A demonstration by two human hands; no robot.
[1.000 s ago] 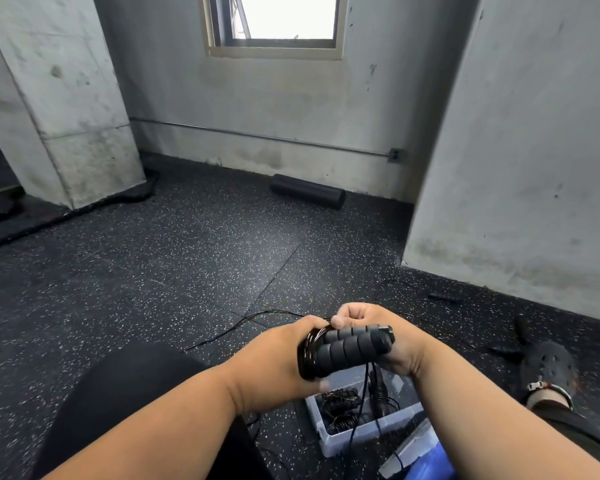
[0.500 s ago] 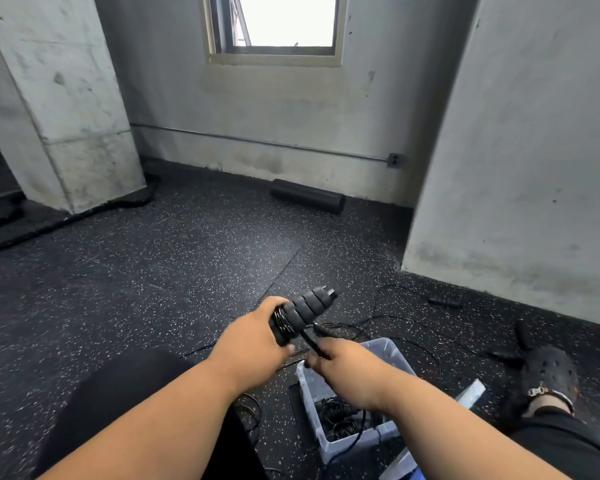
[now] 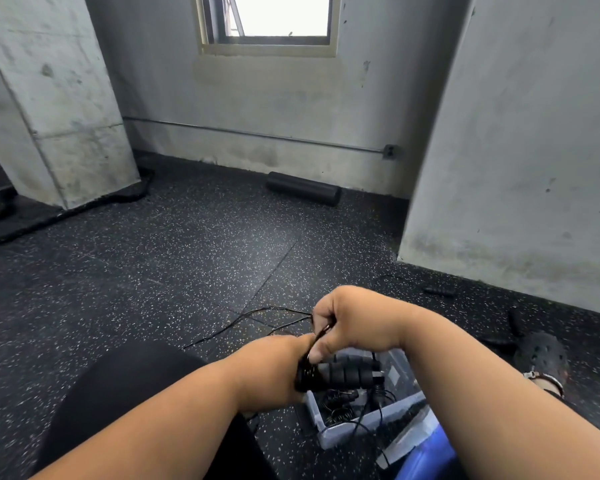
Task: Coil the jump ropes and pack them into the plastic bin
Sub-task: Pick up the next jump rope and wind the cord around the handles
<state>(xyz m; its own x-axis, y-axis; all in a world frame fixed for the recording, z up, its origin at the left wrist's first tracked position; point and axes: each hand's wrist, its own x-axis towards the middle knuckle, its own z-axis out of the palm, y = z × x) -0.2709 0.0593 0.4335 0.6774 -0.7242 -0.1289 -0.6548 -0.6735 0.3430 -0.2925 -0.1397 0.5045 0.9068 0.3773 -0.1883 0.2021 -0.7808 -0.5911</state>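
I observe my left hand [image 3: 274,370] with its grip wrapped round the black ribbed foam jump-rope handle [image 3: 347,374], which points toward my right. My right hand [image 3: 352,322], just above it, pinches the thin black rope cord [image 3: 257,322], fingers curled; loose cord trails away across the speckled black rubber floor [image 3: 153,271]. Directly below the handle sits the clear plastic bin [image 3: 361,424], holding coiled black ropes [image 3: 338,405].
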